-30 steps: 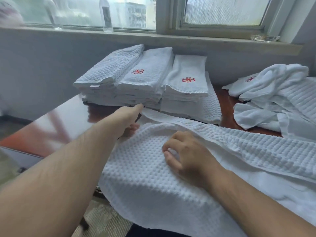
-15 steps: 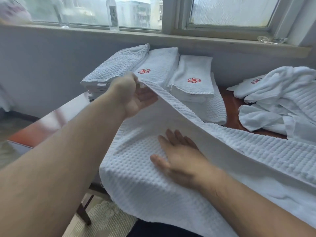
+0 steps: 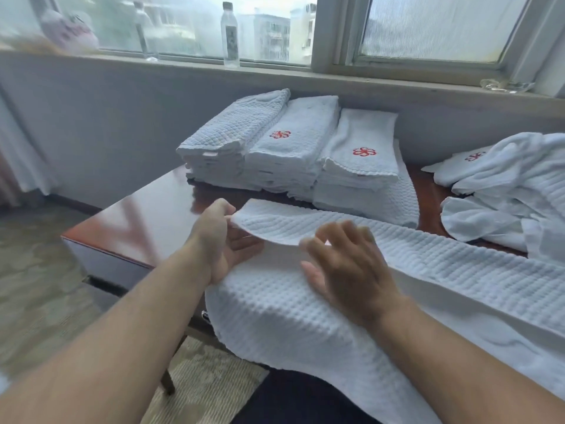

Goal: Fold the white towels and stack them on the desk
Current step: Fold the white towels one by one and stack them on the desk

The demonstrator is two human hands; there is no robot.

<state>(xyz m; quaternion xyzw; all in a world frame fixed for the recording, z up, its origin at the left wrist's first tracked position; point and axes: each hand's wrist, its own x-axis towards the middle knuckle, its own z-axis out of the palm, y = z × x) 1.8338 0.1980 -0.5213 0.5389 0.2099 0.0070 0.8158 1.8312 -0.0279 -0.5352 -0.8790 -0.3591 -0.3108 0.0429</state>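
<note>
A large white waffle towel [image 3: 275, 316] lies across the near edge of the dark wooden desk [image 3: 146, 221] and hangs over toward me. My left hand [image 3: 218, 240] pinches the towel's far left corner and holds that edge lifted and folded toward me. My right hand [image 3: 345, 267] hovers with spread fingers just above the towel, under the lifted flap. Stacks of folded white towels [image 3: 293, 154] with red emblems sit at the back of the desk. A heap of unfolded white towels [image 3: 501, 188] lies at the right.
A clear water bottle [image 3: 230, 35] and another bottle [image 3: 146, 35] stand on the window sill behind the desk. Carpeted floor [image 3: 39, 270] lies to the left, below the desk's left edge. A glass dish [image 3: 504, 85] rests on the sill at right.
My left hand raised the towel's far edge, then brought it down and toward me. My right hand went from resting on the towel to lifted with fingers spread.
</note>
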